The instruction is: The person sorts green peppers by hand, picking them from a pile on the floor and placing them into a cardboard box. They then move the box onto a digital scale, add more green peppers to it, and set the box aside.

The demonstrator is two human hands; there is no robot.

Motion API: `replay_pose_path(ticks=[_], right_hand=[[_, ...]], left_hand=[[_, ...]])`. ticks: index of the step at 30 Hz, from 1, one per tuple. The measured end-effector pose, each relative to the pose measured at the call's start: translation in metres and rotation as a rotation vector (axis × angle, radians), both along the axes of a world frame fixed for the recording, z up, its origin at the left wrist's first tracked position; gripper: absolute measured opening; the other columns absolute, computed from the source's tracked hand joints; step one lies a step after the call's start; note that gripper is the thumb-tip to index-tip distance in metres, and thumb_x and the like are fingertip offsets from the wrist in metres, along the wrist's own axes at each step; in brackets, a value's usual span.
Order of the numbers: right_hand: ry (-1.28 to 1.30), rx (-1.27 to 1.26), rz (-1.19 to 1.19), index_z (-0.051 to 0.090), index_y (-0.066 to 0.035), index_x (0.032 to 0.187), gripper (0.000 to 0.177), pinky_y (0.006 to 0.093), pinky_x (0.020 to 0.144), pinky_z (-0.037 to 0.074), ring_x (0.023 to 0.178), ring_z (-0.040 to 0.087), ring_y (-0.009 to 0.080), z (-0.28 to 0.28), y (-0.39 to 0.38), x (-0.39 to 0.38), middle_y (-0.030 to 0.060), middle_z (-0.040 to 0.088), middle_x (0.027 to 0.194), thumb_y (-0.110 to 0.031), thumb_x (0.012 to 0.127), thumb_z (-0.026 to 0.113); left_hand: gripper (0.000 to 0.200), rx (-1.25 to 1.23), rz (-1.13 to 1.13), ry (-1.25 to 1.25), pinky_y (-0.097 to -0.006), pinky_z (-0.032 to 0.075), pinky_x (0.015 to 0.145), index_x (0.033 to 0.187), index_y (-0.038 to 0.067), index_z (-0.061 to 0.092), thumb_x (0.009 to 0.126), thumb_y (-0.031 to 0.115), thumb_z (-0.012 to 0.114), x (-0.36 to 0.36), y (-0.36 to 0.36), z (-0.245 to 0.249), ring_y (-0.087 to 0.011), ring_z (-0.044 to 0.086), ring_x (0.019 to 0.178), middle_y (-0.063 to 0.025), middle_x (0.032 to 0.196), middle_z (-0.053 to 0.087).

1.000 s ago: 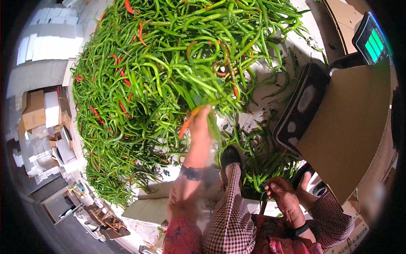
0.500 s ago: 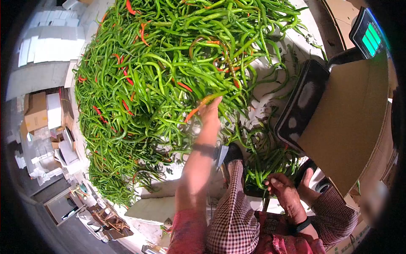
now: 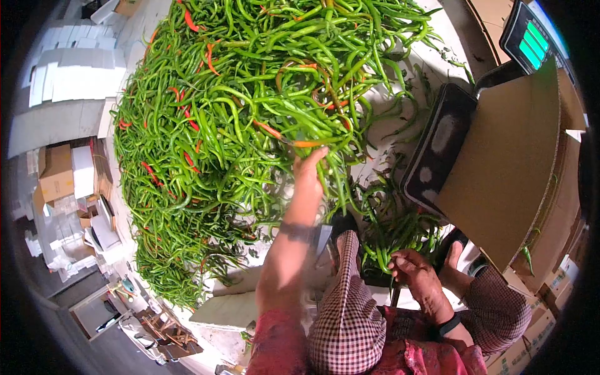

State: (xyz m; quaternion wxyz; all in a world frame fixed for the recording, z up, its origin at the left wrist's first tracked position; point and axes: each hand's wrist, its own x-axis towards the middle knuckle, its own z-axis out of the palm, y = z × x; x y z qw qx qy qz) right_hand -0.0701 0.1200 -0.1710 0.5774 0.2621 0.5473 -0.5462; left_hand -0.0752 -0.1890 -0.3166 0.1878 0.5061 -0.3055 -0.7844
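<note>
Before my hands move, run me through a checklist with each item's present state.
1. Left hand at the large pepper heap: ok.
2. Left grip closed on the orange pepper at its fingertips: cannot tell.
3. Right hand apart from the left: ok.
4. Right grip holding a pepper: cannot tell.
5. Large heap all green: not ok, red peppers are mixed in.
6. Green display lit: ok.

I'm losing the top of the pepper pile [image 3: 231,119] at the frame edge. Peppers are hiding the left hand's [image 3: 309,170] fingertips; its forearm is blurring. I'm not resolving whether the right hand's [image 3: 420,278] curled fingers are gripping anything. Cardboard [image 3: 503,165] is covering part of the black tray [image 3: 442,140]. The red sleeve [image 3: 278,344] is running off-frame.
</note>
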Motion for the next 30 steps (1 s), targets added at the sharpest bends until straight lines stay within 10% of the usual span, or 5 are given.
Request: replay_pose_path(ticks=[11,16,19,22,30], right_hand=[[0.086,-0.106,0.006,0.058,-0.002,0.116,0.028,0.0271,0.075,0.046,0.084,0.059,0.0138,0.003,0.011,0.007,0.0056,0.065,0.098,-0.022,0.097,0.055],[0.141,-0.229,-0.023,0.059,-0.005,0.114,0.022,0.0265,0.074,0.045,0.081,0.058,0.0119,-0.013,0.022,0.019,0.0029,0.065,0.094,-0.019,0.097,0.055],[0.128,-0.185,0.005,0.06,-0.006,0.109,0.017,0.0251,0.069,0.045,0.077,0.058,0.0109,-0.01,0.02,0.025,0.0018,0.065,0.092,-0.018,0.097,0.055],[0.123,-0.175,0.01,0.061,-0.007,0.104,0.014,0.0243,0.065,0.045,0.075,0.058,0.0099,-0.007,0.024,0.032,0.0015,0.065,0.089,-0.016,0.097,0.054],[0.118,-0.055,0.078,0.061,-0.006,0.109,0.019,0.027,0.07,0.046,0.078,0.058,0.0107,-0.036,0.036,0.031,0.0033,0.067,0.092,-0.019,0.096,0.056]], left_hand=[[0.035,-0.168,-0.114,-0.137,-0.0346,0.05,0.068,0.11,0.001,0.058,0.081,0.018,0.067,0.058,0.004,0.189,-0.0191,0.057,0.077,-0.0092,0.096,0.063],[0.037,-0.119,-0.28,0.069,-0.0326,0.054,0.069,0.109,0.001,0.059,0.075,0.011,0.07,0.107,-0.042,0.189,-0.0189,0.063,0.079,-0.0074,0.093,0.064],[0.036,-0.167,-0.465,-0.438,-0.0277,0.043,0.056,0.11,0.008,0.057,0.077,0.012,0.07,0.121,-0.055,0.154,-0.0088,0.052,0.065,-0.0005,0.083,0.06],[0.036,-0.343,-0.407,-0.364,-0.0291,0.043,0.057,0.109,0.008,0.057,0.076,0.009,0.071,0.158,-0.06,0.076,-0.0091,0.053,0.068,0.0008,0.079,0.06],[0.035,-0.546,-0.31,-0.372,-0.0252,0.042,0.052,0.111,0.005,0.055,0.079,0.002,0.07,0.166,-0.005,0.105,-0.0088,0.053,0.061,-0.0012,0.083,0.063]])
